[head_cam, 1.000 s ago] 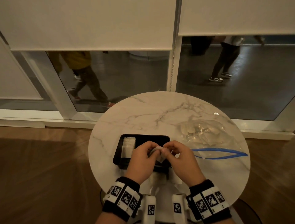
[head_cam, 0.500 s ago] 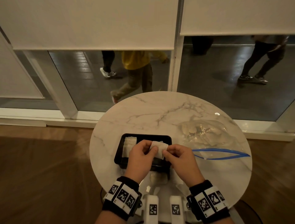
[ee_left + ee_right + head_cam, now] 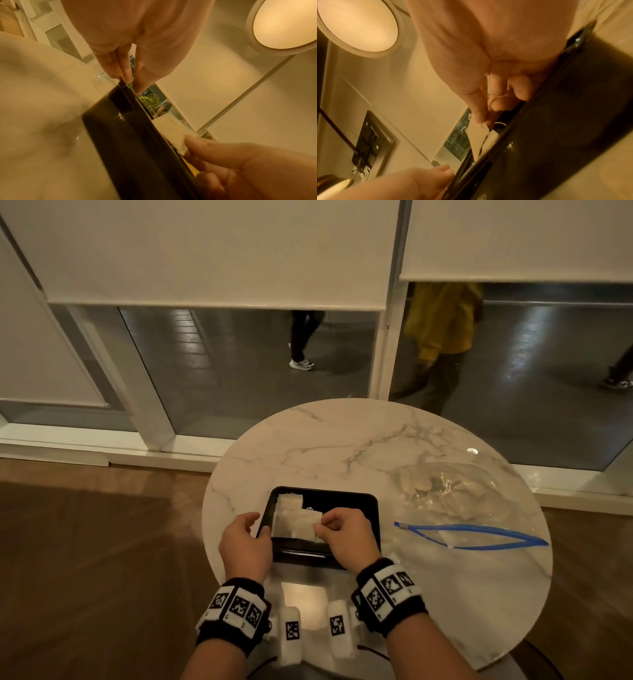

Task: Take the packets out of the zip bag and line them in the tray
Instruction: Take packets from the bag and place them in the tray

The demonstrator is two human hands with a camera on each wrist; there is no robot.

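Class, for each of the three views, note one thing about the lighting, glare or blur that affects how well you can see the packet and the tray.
Head view: dim, with a glare spot on the marble table, yet the tray and packet read clearly. Left wrist view: warm yellow cast, the table blurred, the right hand pinching the packet. Right wrist view: soft and smeared, the tray nearly featureless black.

bare marble table (image 3: 308, 446) beyond both hands; zip bag (image 3: 455, 501) blocks right of right hand (image 3: 346, 537).
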